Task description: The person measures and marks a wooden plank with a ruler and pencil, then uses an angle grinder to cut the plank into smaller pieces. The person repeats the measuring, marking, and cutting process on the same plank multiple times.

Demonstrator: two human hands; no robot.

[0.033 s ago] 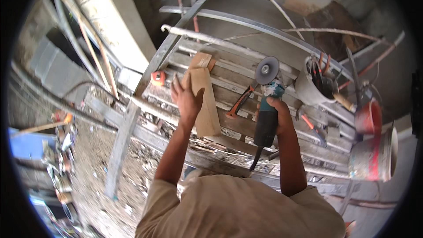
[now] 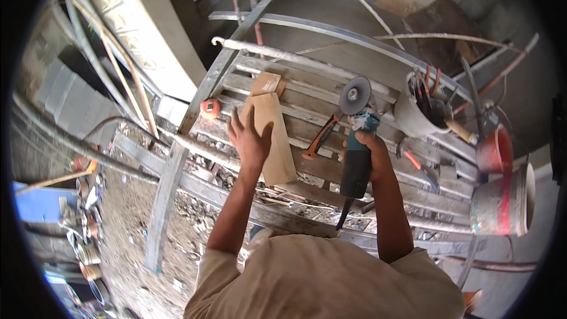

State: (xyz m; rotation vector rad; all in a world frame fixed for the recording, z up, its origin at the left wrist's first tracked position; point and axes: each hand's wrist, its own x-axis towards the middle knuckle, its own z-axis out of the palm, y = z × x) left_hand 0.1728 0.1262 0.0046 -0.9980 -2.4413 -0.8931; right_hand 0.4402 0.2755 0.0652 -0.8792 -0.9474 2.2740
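My right hand (image 2: pixel 372 152) is wrapped round the body of a teal and black angle grinder (image 2: pixel 356 168). The round grey disc (image 2: pixel 355 95) on its head points away from me, and the cord leaves its near end. Fingers spread, my left hand (image 2: pixel 251 142) is over the left edge of a pale wooden board (image 2: pixel 276 147); whether it presses on the wood I cannot tell. A smaller brown wood piece (image 2: pixel 266 84) is at the board's far end. Between board and grinder lies an orange and black handled tool (image 2: pixel 319 139), its far end hidden behind the disc.
All this rests on a slatted bench (image 2: pixel 307 112). An orange tape measure (image 2: pixel 209 108) is left of the board. To the right are a hammer (image 2: pixel 418 167), a bucket of tools (image 2: pixel 409 112), a red container (image 2: pixel 494 149) and a whitish bucket (image 2: pixel 499 204). Rubble (image 2: pixel 136 218) covers the ground at left.
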